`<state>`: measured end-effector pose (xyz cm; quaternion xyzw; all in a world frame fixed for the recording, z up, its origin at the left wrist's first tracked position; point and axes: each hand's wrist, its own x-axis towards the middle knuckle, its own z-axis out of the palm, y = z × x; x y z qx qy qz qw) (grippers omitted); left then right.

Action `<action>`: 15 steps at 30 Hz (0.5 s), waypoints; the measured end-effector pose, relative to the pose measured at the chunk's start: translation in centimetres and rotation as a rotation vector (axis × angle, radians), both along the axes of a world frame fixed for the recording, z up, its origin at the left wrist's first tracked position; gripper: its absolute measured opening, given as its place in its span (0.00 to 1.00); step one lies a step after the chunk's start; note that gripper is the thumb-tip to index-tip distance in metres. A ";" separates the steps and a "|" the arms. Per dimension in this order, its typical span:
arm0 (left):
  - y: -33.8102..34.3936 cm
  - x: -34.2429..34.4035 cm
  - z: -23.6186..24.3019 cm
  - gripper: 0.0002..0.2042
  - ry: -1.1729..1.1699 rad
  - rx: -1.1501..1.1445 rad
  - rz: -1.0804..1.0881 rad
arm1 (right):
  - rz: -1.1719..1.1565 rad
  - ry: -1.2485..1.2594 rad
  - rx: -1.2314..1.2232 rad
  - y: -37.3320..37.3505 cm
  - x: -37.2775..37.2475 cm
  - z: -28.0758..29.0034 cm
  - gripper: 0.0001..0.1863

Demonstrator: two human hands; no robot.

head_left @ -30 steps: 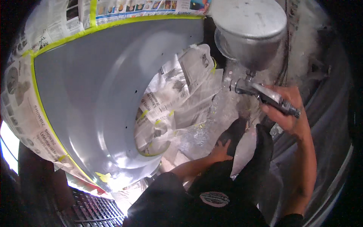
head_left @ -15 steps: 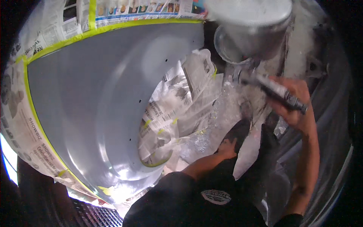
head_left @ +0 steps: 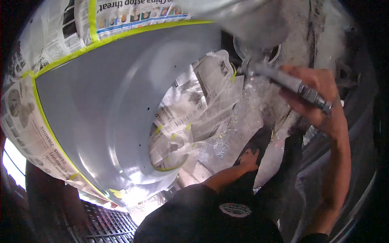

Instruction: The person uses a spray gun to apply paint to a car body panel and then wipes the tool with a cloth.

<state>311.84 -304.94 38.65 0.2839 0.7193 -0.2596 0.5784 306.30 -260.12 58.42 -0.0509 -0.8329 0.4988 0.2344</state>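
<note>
My right hand (head_left: 314, 95) is closed around the handle of a spray gun (head_left: 283, 77), whose metal hose fitting points down and right. The gun's big pale cup (head_left: 255, 28) is blurred at the top of the view. Left of the gun curves a grey primed car body panel (head_left: 97, 93) with a rounded wheel arch. My left hand (head_left: 250, 159) holds nothing and lies on my dark trouser leg, fingers apart. The gun's nozzle is not clearly visible.
Newspaper (head_left: 65, 36) edged with yellow-green masking tape (head_left: 65, 58) borders the panel. More newspaper (head_left: 210, 87) fills the wheel arch. A round clear rim (head_left: 238, 47) shows behind the gun. Dark sheeting (head_left: 324, 166) hangs at right. A black grille (head_left: 107, 222) lies lower left.
The spray gun and its cup have swung left and up with my right hand. My left hand stays on the leg. The view has shifted slightly.
</note>
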 end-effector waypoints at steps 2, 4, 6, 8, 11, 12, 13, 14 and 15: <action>0.6 -0.1 0.0 0.52 0.003 0.006 0.010 | 0.176 -0.005 -0.151 0.6 -0.1 0.0 0.21; 0.7 0.5 -0.4 0.52 0.037 0.000 0.020 | 0.293 0.009 -0.254 0.9 -0.2 0.2 0.23; 0.4 0.6 -0.8 0.51 0.049 -0.014 0.043 | 0.248 -0.033 -0.230 1.4 -0.3 0.9 0.21; 1.0 0.5 -0.6 0.51 0.017 -0.030 0.064 | 0.104 -0.004 -0.121 1.7 0.0 0.4 0.20; 1.1 0.7 -0.7 0.51 0.041 -0.006 0.037 | -0.130 0.098 0.033 1.7 -0.4 -1.3 0.21; 1.0 0.8 -0.7 0.51 0.045 0.012 0.023 | -0.135 0.083 -0.002 1.8 -0.6 -1.1 0.20; 0.7 0.8 -0.8 0.51 0.051 0.030 0.009 | -0.124 0.109 -0.007 1.8 -0.9 -1.1 0.20; 0.6 0.8 -0.7 0.50 0.056 0.048 -0.005 | -0.112 0.134 -0.014 1.8 -1.1 -1.1 0.20; 0.3 0.9 -1.2 0.50 0.071 0.084 -0.007 | -0.084 0.199 0.010 1.6 -1.3 -1.3 0.20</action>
